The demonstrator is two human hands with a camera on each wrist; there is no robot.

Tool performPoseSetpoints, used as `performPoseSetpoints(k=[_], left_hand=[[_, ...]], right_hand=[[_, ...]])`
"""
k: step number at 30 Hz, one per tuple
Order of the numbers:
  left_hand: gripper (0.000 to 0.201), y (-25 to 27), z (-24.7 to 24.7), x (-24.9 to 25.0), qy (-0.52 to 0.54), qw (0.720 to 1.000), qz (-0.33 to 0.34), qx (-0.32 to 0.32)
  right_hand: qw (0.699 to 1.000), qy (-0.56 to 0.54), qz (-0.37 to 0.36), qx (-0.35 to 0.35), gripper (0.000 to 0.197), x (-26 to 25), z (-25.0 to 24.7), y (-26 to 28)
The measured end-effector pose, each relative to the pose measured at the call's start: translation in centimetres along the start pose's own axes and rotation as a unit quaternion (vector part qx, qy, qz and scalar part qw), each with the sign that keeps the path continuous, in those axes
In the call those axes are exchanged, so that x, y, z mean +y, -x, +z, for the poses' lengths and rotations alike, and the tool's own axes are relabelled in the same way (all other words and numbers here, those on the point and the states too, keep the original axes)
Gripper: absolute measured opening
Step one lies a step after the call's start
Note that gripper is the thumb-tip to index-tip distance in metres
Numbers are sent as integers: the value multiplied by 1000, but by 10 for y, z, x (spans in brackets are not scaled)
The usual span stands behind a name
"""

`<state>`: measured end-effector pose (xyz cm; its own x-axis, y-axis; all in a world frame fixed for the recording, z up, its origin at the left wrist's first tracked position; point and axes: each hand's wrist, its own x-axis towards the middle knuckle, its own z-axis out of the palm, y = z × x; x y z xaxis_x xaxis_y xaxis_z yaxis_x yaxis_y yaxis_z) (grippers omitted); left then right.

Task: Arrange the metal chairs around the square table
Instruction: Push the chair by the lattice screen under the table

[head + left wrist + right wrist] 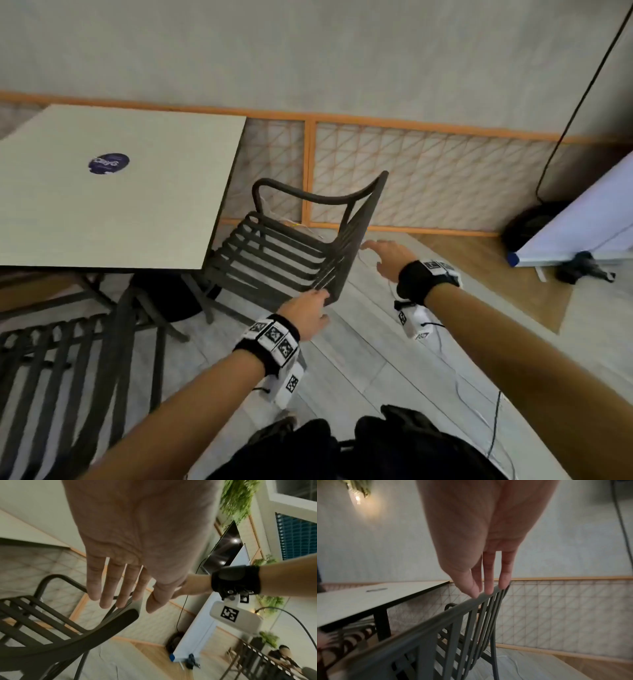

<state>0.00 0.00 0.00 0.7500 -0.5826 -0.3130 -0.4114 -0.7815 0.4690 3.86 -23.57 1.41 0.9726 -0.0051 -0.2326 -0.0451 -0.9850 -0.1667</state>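
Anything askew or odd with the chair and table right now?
Nothing damaged or spilled. The metal chair stands at an angle to the square table, seat partly under its corner rather than squared to an edge. Both hands, left hand and right hand, are open at its backrest.

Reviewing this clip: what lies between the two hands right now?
The dark metal slatted chair's curved top rail. The head view shows the left hand at its near end, the right hand beside its far end.
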Motion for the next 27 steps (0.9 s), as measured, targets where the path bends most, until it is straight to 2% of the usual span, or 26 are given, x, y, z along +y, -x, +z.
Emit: performPoseSetpoints(k=[5,10,13,15,17,20,23,27], left_hand=[[62,-79,-8,7,-30,996,-44,-68],[63,-136,7,18,-6,990,-101,-103],[70,-160,13,23,-17,988,-124,-90],[70,-171,13,26,-17,987,-131,-88],[68,-178,13,28,-12,987,-135,-83],[64,-176,18,32,-8,986,-155,-63],[61,-175,21,34,-16,983,-176,-57],[58,-187,14,33,-35,980,-190,-38]], right_hand=[[987,140,-76,-31,76,26,-8,-65],[972,212,-92,-40,83,72,-8,-132],[968,224,-103,-40,74,98,-9,-173],[964,244,-99,-50,61,111,-14,-199],[957,264,-103,-66,57,118,-19,-223],[935,305,-147,-103,45,117,-25,-248],[909,347,-186,-139,45,113,-27,-268],[895,371,-212,-130,37,108,-31,-295]])
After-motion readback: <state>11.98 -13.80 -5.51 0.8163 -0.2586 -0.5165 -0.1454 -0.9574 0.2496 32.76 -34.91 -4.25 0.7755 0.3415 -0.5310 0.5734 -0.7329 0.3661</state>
